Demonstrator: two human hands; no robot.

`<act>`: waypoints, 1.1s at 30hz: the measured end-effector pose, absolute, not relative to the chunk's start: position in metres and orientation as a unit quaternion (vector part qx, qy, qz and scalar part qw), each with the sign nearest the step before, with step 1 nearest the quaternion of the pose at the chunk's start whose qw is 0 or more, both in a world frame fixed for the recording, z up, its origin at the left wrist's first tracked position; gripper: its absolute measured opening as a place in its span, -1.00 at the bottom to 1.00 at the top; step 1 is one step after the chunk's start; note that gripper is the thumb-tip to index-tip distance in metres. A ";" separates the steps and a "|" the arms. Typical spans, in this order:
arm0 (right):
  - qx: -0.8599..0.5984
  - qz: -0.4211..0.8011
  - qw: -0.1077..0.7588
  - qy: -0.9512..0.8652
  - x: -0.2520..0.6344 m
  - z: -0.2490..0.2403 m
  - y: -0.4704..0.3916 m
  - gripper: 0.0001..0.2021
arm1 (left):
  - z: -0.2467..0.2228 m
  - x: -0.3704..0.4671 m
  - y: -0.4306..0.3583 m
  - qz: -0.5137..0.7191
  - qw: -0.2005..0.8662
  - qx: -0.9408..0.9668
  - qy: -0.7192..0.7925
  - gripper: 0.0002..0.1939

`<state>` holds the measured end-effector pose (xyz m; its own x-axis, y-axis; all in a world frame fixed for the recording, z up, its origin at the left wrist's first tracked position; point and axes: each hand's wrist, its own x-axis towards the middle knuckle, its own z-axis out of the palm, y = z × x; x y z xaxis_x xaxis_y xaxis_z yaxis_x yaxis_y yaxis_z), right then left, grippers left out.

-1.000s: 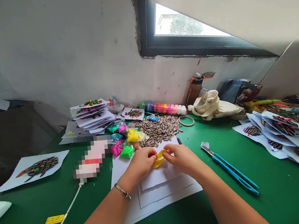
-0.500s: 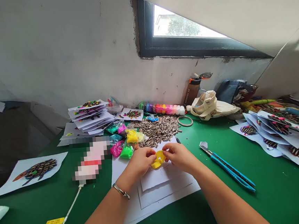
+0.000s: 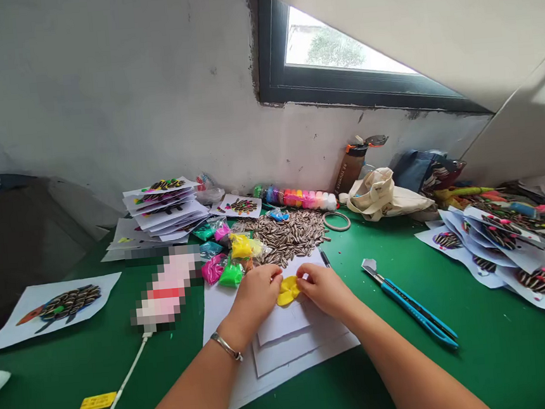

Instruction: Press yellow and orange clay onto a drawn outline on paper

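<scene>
A flattened piece of yellow modelling clay [image 3: 288,291] is held between both hands, above white paper sheets [image 3: 283,324]. My left hand [image 3: 257,293] pinches its left edge with thumb and fingertips. On the right edge, my right hand [image 3: 325,289] does the same. The clay looks folded, with a wavy rim. Just beyond the hands lies a heap of striped sunflower seeds [image 3: 289,231]. Small bags of coloured clay, one yellow [image 3: 241,246], one green [image 3: 231,273] and one magenta [image 3: 214,269], sit beyond my left hand.
A blue utility knife [image 3: 418,312] lies to the right, with a tape roll [image 3: 336,221] behind. Stacked seed pictures stand at left [image 3: 166,217] and right [image 3: 499,235]. A fish picture [image 3: 66,308], a white cable [image 3: 121,389], a bottle [image 3: 351,171] and a cloth bag [image 3: 386,194] surround the workspace.
The yellow clay has gone from a curved strip with a gap in it to a more gathered, folded shape. Both hands stay at its edges; the view has shifted slightly.
</scene>
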<state>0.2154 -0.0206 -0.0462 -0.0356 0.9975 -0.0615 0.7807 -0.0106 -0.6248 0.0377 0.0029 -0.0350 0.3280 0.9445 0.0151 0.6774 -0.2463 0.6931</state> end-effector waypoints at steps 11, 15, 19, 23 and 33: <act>-0.649 0.271 0.241 -0.668 0.232 -0.039 -0.026 -0.77 | -0.032 0.039 0.002 0.194 0.307 0.776 0.516 -0.76; -0.626 0.276 0.231 -0.692 0.233 -0.039 -0.030 -0.77 | -0.033 0.041 0.001 0.197 0.310 0.769 0.522 -0.75; -0.607 0.269 0.197 -0.721 0.235 -0.040 -0.031 -0.77 | -0.037 0.043 0.002 0.198 0.305 0.767 0.528 -0.75; -0.605 0.274 0.195 -0.721 0.239 -0.036 -0.033 -0.75 | -0.038 0.042 0.002 0.204 0.286 0.770 0.533 -0.67; -0.629 0.250 0.203 -0.707 0.240 -0.030 -0.035 -0.74 | -0.034 0.042 -0.004 0.171 0.248 0.811 0.502 -0.64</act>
